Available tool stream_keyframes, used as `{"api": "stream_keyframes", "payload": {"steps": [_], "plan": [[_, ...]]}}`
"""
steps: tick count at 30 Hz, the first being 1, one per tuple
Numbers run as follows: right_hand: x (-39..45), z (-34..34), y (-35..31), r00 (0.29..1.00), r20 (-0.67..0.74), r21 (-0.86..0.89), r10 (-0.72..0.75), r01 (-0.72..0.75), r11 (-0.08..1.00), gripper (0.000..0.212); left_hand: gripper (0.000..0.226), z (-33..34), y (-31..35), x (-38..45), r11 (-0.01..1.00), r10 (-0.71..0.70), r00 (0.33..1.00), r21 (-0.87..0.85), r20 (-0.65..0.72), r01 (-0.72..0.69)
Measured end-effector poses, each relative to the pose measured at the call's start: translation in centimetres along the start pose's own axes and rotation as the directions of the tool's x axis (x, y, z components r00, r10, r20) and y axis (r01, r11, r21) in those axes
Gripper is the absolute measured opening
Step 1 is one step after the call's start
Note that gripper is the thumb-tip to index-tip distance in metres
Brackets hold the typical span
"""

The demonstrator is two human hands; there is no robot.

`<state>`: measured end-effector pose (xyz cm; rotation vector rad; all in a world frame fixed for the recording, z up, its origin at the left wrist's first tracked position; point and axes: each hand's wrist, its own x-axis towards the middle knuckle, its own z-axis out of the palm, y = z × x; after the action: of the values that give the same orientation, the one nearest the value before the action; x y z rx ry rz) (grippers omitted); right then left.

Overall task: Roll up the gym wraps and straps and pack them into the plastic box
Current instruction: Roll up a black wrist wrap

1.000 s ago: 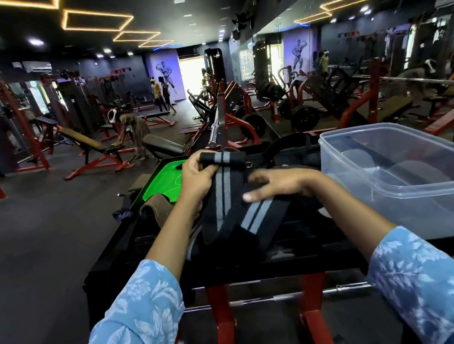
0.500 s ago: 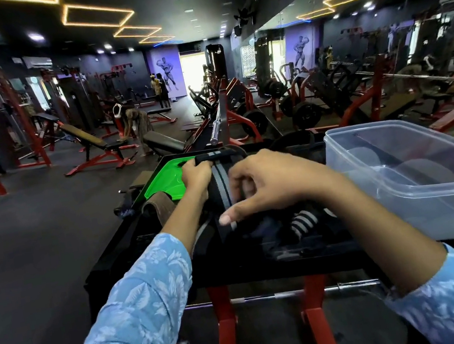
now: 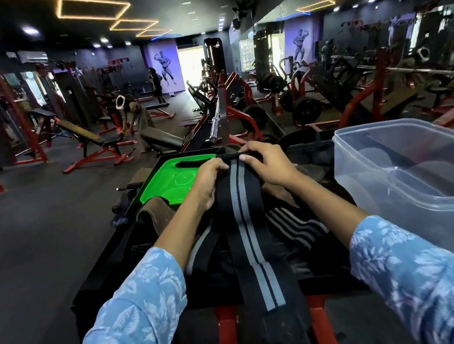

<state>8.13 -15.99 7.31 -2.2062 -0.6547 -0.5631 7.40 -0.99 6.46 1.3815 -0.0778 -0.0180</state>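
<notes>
A long black gym wrap (image 3: 248, 228) with two grey stripes lies stretched out along the black bench toward me, its near end hanging over the bench edge. My left hand (image 3: 209, 178) grips the wrap's far end from the left. My right hand (image 3: 267, 164) pinches the same far end from the right. More striped wraps (image 3: 295, 225) and a brown strap (image 3: 156, 214) lie in a heap beneath and beside it. The clear plastic box (image 3: 427, 215) stands open at the right, nothing visible inside.
A green lid (image 3: 167, 182) lies at the bench's far left, a thin black strap (image 3: 192, 163) across it. The bench (image 3: 110, 271) sits on red legs. Behind are barbells, red machines, benches, and a person bending over at the far left.
The wrap has been pulled out straight along the bench. My right hand moved up from the wrap's middle to its far end beside my left hand.
</notes>
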Motion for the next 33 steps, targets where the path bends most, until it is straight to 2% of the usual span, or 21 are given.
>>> {"api": "stream_keyframes", "payload": {"steps": [2, 5, 7, 10, 13, 18, 20, 23, 25, 28, 30, 33], "plan": [[0.6, 0.9, 1.0, 0.998, -0.025, 0.079, 0.051, -0.049, 0.996, 0.016, 0.016, -0.6, -0.7, 1.2, 0.999, 0.051, 0.999, 0.002, 0.018, -0.051], [1.2, 1.8, 1.9, 0.992, 0.008, 0.16, 0.127, -0.127, 0.979, 0.012, 0.019, -1.0, -1.7, 2.1, 0.984, 0.128, 0.992, 0.124, -0.001, -0.127], [1.4, 2.1, 2.5, 0.988, 0.024, 0.236, 0.152, -0.154, 0.96, 0.017, 0.014, -1.2, -2.4, 2.8, 0.966, 0.183, 0.983, 0.186, -0.01, -0.178], [1.5, 2.4, 3.3, 0.992, 0.002, 0.263, 0.125, -0.121, 0.957, 0.018, 0.014, -1.5, -2.8, 3.3, 0.931, 0.266, 0.964, 0.256, 0.011, -0.26], [1.7, 2.8, 3.7, 0.997, -0.024, 0.241, 0.077, -0.069, 0.968, 0.015, 0.012, -1.6, -3.0, 3.5, 0.924, 0.301, 0.953, 0.238, 0.024, -0.298], [1.3, 2.5, 4.5, 0.999, -0.031, 0.302, 0.014, -0.004, 0.953, 0.01, 0.017, -1.2, -3.0, 2.7, 0.953, 0.258, 0.964, 0.148, 0.067, -0.265], [1.1, 2.5, 4.4, 0.997, -0.081, 0.251, -0.016, 0.036, 0.967, 0.01, 0.018, -0.9, -2.9, 2.5, 0.973, 0.204, 0.976, 0.093, 0.08, -0.211], [0.9, 2.3, 4.0, 0.968, -0.138, 0.054, -0.207, 0.216, 0.975, 0.008, 0.019, -0.6, -2.8, 2.6, 0.993, 0.117, 0.989, -0.036, 0.094, -0.114], [0.7, 2.3, 3.7, 0.933, -0.125, -0.104, -0.339, 0.327, 0.939, 0.009, 0.02, -0.5, -2.8, 2.7, 0.99, 0.066, 0.993, -0.13, 0.099, -0.053], [0.7, 2.4, 3.6, 0.857, -0.163, -0.304, -0.489, 0.428, 0.851, 0.02, 0.031, -0.4, -2.7, 2.6, 0.973, 0.037, 0.994, -0.23, 0.099, -0.013], [0.7, 2.4, 3.8, 0.835, -0.169, -0.336, -0.523, 0.45, 0.827, 0.023, 0.013, -0.4, -2.4, 2.6, 0.978, 0.072, 0.993, -0.2, 0.096, -0.051], [0.8, 2.3, 3.8, 0.885, -0.137, -0.166, -0.445, 0.423, 0.891, 0.018, 0.012, -0.7, -2.2, 2.4, 0.987, 0.151, 0.987, -0.069, 0.045, -0.148]]}}
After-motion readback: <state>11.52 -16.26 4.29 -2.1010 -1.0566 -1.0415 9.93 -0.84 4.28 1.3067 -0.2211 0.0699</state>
